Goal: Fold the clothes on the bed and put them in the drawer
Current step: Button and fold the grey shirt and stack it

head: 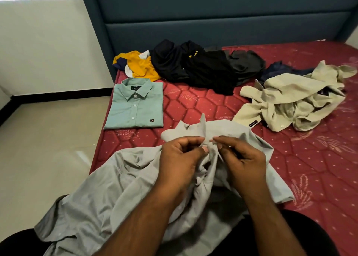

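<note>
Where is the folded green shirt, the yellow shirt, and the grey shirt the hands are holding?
folded green shirt [135, 108]: head view, on its buttoned front below the collar.
yellow shirt [141, 66]: head view, on the yellow cloth in its crumpled middle.
grey shirt [108, 188]: head view, on the loose cloth left of the hands.

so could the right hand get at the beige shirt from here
Probably yes, but not right now: the right hand is pinching the grey shirt together with the left hand. The beige shirt lies uncovered on its side of the mattress, nothing between.

Navy garment [279, 70] — mostly hidden behind beige shirt [294, 99].
</note>
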The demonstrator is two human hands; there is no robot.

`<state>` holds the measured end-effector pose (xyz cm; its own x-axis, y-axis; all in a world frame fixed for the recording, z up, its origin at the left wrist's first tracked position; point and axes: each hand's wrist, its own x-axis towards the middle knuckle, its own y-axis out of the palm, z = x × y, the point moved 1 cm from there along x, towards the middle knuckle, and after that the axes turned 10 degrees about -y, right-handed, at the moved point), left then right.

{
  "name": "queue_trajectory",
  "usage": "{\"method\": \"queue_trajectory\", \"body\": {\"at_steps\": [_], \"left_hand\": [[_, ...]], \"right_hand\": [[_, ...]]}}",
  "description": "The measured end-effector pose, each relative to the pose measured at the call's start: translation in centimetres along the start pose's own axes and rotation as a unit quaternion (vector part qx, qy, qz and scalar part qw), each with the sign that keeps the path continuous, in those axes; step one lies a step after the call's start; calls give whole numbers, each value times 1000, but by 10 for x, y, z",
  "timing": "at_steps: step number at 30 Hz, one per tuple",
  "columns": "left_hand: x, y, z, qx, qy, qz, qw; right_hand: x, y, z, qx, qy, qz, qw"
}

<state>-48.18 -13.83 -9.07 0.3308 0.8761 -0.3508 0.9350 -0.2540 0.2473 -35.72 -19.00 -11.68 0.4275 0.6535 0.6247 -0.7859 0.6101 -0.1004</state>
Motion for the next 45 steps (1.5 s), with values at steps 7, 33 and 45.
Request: {"method": "queue_trajectory", "body": {"at_steps": [7, 33, 45], "left_hand": [[3, -7, -8, -5, 32, 19, 999], [-3, -20, 8, 302, 247, -26, 920], [-8, -27, 8, 328, 272, -40, 904]], "right_hand": [[2, 3, 4, 7, -8, 39, 999], [2, 2, 2, 41, 109, 131, 985], [4, 3, -9, -76, 6, 167, 983]]}}
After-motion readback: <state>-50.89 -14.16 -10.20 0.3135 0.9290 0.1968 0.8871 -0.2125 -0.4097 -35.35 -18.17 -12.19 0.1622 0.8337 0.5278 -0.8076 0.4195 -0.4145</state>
